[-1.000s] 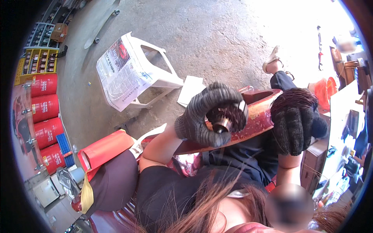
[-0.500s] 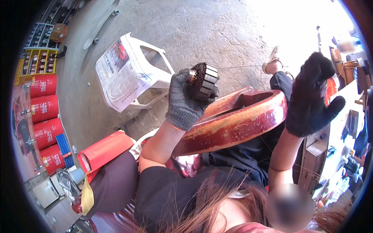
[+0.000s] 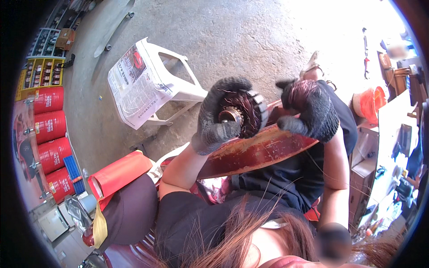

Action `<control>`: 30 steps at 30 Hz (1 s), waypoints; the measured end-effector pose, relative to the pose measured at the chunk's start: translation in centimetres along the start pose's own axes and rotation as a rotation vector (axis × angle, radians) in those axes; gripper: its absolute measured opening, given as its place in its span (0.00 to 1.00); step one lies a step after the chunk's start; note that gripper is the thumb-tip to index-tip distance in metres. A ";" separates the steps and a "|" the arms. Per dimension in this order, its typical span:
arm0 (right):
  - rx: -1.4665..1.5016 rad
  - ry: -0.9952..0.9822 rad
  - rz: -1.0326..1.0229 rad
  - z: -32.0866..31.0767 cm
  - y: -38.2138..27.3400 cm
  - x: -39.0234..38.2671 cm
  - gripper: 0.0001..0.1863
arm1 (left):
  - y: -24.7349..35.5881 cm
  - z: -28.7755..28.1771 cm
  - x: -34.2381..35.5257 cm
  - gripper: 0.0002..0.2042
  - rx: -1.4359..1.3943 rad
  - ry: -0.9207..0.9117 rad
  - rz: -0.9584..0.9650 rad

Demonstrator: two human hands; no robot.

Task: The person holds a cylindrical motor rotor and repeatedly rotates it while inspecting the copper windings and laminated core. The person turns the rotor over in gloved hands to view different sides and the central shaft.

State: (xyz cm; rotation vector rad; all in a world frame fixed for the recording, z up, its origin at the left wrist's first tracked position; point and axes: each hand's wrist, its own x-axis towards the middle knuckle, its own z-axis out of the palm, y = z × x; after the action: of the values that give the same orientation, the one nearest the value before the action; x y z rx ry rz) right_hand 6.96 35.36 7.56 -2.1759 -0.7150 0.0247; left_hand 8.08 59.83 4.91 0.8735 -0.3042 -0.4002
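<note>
Left hand (image 3: 212, 118), in a dark knit glove, wraps around a cylindrical rotor (image 3: 255, 114) – fingers over its far side, thumb curled in on the near side. Rotor is tilted; shaft end with copper-coloured collar, dark windings and metal segments around the rim all visible.

Right hand (image 3: 315, 111), same kind of glove, is apart from the rotor, just to its right; fingers half curled, thumb out toward the left, a bit blurred. A dark reddish bundle of fine strands (image 3: 304, 90) lies against its fingers – cannot tell whether they pinch it.

Below both hands, a worn red-brown curved piece (image 3: 261, 154) with chipped paint lies across the lap, over dark trousers (image 3: 286, 181).

Far left of the hands: white plastic stool (image 3: 190, 92) with a newspaper (image 3: 136, 85) spread on the seat, standing on concrete floor (image 3: 250, 49). Left edge: stacked red drums (image 3: 49, 125), yellow rack (image 3: 43, 72) beyond them. Near left: red bag (image 3: 123, 172) beside a dark rounded thing (image 3: 129, 214). Right: orange-red bucket (image 3: 370, 107).
</note>
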 end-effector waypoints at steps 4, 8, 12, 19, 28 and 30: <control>0.161 -0.015 -0.058 0.2 -3.3 0.3 0.17 | 0.1 0.2 0.0 0.36 0.005 -0.036 -0.064; 0.902 -0.005 0.229 1.3 -3.2 -1.1 0.15 | -0.5 -1.3 -0.8 0.35 0.219 -0.173 0.041; 1.447 0.087 0.275 1.6 -3.3 -0.6 0.17 | 0.1 -0.4 -0.5 0.32 0.466 -0.250 0.082; 1.812 0.825 0.244 4.3 -3.3 -4.5 0.16 | -0.6 -0.6 0.1 0.33 0.612 -0.021 0.097; 2.038 0.575 -0.103 3.7 0.3 -8.8 0.19 | 0.2 -3.2 1.8 0.25 -0.707 0.362 -0.508; 1.589 1.032 -0.004 3.9 -2.0 -6.6 0.22 | 0.2 -2.6 2.0 0.26 -0.730 0.336 -0.544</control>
State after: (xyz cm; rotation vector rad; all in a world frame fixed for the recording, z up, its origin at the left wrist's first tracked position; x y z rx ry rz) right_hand -0.48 35.83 5.00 -0.4621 0.0441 -0.3736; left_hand 10.95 60.85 3.68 0.2733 0.3926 -0.7923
